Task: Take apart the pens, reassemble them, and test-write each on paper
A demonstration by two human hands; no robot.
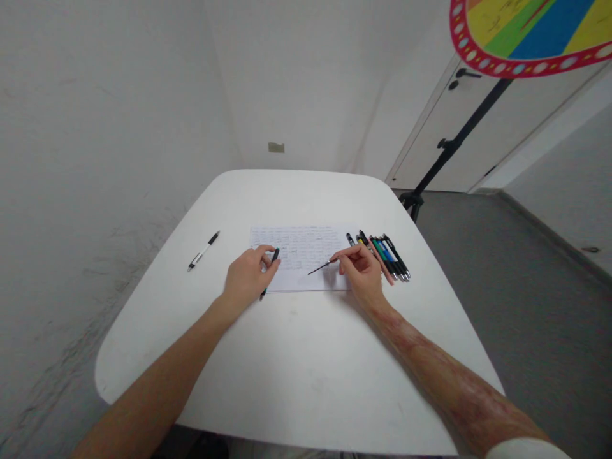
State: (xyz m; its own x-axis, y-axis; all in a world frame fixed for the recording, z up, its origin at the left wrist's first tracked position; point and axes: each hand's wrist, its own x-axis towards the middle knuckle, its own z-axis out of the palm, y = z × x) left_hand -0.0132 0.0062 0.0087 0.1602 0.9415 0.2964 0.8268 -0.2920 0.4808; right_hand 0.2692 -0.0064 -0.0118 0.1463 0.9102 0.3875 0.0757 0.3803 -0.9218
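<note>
My left hand is closed around a dark pen with a hint of teal. The pen slants over the left edge of a sheet of paper covered in handwriting, and its middle is hidden by my fingers. Pinched in the fingertips of my right hand is a thin dark pen refill, pointing left and down over the lower part of the sheet. Just right of that hand lies a row of several pens, partly covered by it.
A white pen with black parts lies alone on the left of the white table. Walls rise at the left and behind. A colourful wheel on a black stand is at the right, before a door.
</note>
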